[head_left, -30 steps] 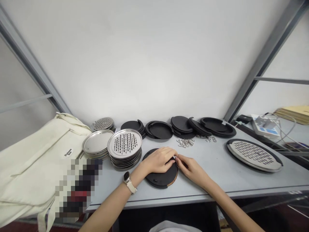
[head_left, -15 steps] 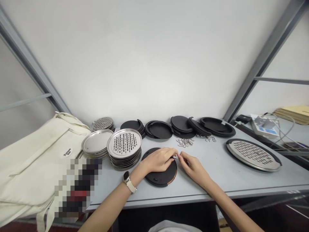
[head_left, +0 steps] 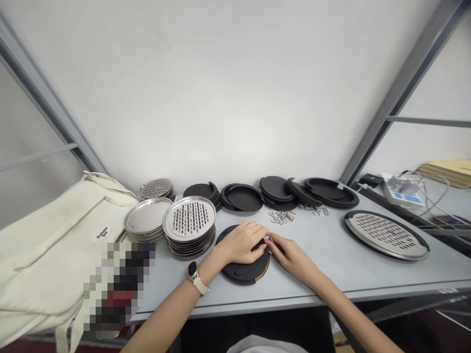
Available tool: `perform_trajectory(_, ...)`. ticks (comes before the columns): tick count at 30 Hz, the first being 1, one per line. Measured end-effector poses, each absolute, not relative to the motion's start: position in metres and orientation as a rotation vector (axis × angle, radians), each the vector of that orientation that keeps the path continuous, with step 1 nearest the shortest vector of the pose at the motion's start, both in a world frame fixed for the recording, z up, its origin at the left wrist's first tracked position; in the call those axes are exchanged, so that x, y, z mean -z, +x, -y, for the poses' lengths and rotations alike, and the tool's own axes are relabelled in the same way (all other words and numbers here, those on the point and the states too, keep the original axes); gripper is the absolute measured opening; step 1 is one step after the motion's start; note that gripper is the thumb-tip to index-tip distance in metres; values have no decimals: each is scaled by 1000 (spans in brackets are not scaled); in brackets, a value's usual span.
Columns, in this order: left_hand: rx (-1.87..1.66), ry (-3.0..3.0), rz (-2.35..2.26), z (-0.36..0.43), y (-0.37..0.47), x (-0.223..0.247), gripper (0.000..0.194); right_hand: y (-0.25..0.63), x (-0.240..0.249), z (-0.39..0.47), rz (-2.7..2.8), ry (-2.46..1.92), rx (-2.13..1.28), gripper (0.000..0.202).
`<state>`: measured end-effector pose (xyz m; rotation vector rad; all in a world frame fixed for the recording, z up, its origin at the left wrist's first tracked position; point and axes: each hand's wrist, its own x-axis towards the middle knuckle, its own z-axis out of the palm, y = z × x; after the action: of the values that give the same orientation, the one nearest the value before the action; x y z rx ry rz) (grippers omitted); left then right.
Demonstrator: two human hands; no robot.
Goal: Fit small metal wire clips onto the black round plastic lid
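A round black base point(head_left: 243, 272) with small raised pegs and a copper-brown strip along its lower right edge lies on the table. My left hand point(head_left: 246, 242) rests over it, with curled fingers and thumb closed at its right edge. Beside that edge, my right hand point(head_left: 289, 252) pinches a small metal hook point(head_left: 270, 250), mostly hidden by the fingertips. Fingertips of both hands nearly meet there. Behind them lies a pile of similar metal hooks point(head_left: 281, 216).
Left of my hands stand a stack of slotted metal grater plates point(head_left: 189, 219) and metal discs point(head_left: 145, 215). Black round trays point(head_left: 245, 197) line the wall. At right lies a slotted plate in a black holder point(head_left: 386, 235). A cream bag point(head_left: 55, 245) covers the left side.
My right hand has shifted slightly left and down, bringing the metal hook against the base's right edge. My left hand stays on the base, its fingers moving slightly.
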<state>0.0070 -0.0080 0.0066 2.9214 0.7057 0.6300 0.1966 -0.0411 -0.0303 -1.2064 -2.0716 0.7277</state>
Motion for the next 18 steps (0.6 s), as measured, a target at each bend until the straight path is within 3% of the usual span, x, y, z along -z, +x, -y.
perform_trajectory(18, -582, 2933, -747, 8, 7, -8, 7, 197, 28, 43, 2078, -1190, -719, 23)
